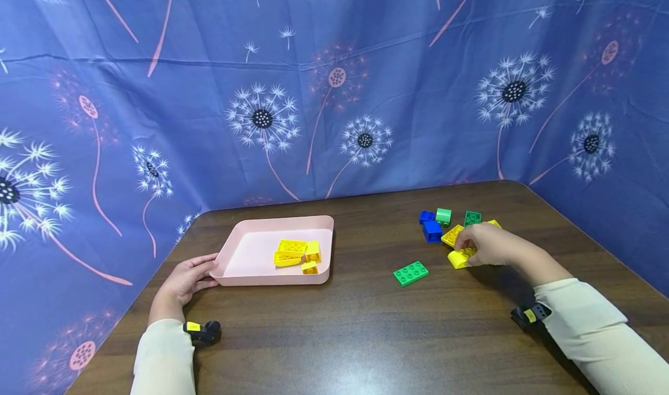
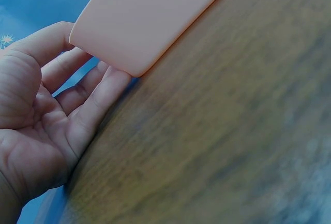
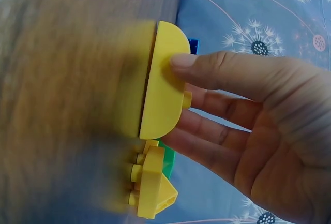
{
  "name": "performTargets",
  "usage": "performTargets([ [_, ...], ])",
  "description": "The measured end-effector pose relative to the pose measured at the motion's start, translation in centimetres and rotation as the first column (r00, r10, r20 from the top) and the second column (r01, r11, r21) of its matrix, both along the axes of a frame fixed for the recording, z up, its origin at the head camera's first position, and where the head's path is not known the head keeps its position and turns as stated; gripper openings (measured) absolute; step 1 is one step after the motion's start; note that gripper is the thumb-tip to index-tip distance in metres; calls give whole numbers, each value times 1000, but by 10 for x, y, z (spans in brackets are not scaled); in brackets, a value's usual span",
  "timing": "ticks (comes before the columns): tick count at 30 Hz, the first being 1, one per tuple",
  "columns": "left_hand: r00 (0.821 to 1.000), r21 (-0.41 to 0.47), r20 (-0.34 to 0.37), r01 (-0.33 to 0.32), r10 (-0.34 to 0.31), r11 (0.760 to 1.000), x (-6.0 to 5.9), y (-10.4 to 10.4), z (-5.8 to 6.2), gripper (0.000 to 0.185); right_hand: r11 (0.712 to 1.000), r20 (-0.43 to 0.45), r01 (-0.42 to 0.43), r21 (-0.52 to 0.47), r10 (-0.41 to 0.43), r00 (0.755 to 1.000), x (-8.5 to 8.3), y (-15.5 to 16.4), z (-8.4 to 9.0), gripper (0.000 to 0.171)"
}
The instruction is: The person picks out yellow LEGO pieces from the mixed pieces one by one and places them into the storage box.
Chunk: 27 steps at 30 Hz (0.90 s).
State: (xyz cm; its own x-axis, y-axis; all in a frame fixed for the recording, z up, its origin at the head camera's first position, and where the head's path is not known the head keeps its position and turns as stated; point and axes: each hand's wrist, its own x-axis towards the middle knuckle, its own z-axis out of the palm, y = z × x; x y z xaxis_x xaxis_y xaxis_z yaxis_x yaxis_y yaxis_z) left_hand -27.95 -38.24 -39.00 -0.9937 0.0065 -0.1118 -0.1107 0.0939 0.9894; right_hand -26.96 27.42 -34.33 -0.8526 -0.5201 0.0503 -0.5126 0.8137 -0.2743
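My right hand [image 1: 483, 245] lies on the table at the right and pinches a rounded yellow brick [image 1: 459, 258] [image 3: 163, 87], thumb on its face and fingers behind it. Another yellow brick [image 3: 152, 185] lies just beside it. Around the hand sit a yellow plate brick [image 1: 452, 234], blue bricks [image 1: 431, 227] and green bricks [image 1: 457, 216]. A flat green brick [image 1: 410, 273] lies alone to the left. My left hand [image 1: 187, 277] [image 2: 62, 100] rests with relaxed fingers against the near left corner of the pink tray [image 1: 251, 250] [image 2: 150, 17], which holds several yellow bricks [image 1: 298, 254].
The dark wooden table [image 1: 366, 337] is hemmed by a blue dandelion-print cloth [image 1: 334, 93] at the back and both sides. Its left edge runs close to my left hand, its right edge beyond the brick pile.
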Motion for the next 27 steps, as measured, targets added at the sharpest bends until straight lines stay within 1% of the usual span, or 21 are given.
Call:
performTargets([
  [3,1000,0,3,-1,1,1000,0,-1,-2,32,1000,-6,-1,-1,1,1000,1,-1,0,27],
  [8,1000,15,-10,8,-8,1000,-1,-2,-3,18,1000,0,9,-3,-9,1000,1,-2,2,27],
  [12,1000,30,-19,24,-24,999,-2,-2,-3,22,1000,-5,8,-13,-8,1000,1,-2,5,27],
  [17,999,44,-23,40,-39,998,-3,-3,-2,23,1000,-64,-19,-11,19,998,4,-5,14,26],
  [19,999,48,-24,34,-33,998,-2,-2,-2,22,999,-90,-33,-13,32,995,5,-7,18,27],
  [21,999,44,-25,42,-41,998,-1,-1,-2,22,999,-110,-47,-18,45,993,7,-9,20,27],
  [23,999,39,-22,28,-27,999,-1,-1,-2,22,998,-129,-64,-18,61,990,8,-11,23,27],
  [27,1000,28,-15,16,-16,999,0,0,-1,21,995,-147,-95,-23,90,985,10,-17,26,26],
])
